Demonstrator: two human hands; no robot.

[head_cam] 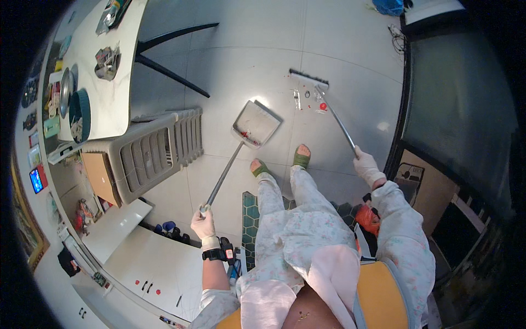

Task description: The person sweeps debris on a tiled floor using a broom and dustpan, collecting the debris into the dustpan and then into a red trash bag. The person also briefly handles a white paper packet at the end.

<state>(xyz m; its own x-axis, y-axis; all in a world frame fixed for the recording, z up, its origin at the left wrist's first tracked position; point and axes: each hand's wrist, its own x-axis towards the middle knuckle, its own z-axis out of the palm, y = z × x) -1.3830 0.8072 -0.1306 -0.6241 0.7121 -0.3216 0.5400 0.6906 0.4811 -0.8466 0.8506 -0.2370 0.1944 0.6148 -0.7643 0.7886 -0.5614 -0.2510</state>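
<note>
My left hand (203, 224), in a pale glove, is closed around the metal handle of a long-handled dustpan (259, 121). The pan rests on the tiled floor with small red scraps (245, 134) by its toothed rear edge. My right hand (367, 167), also gloved, grips the silver pole of a broom (308, 78). The broom head lies on the floor, ahead and to the right of the pan. On the near side of its bristles are clear plastic wrappers (296, 98), a red round piece (323, 106), a small dark ring-like bit (307, 94) and red specks.
A white table (111, 111) with dark splayed legs stands at the left, beside stacked grey plastic stools (144, 160). White cabinets (164, 263) line the lower left. A dark-framed glass door (456, 94) is at the right, with a cable (396, 39) near it. A hexagon-patterned mat (249, 222) lies underfoot.
</note>
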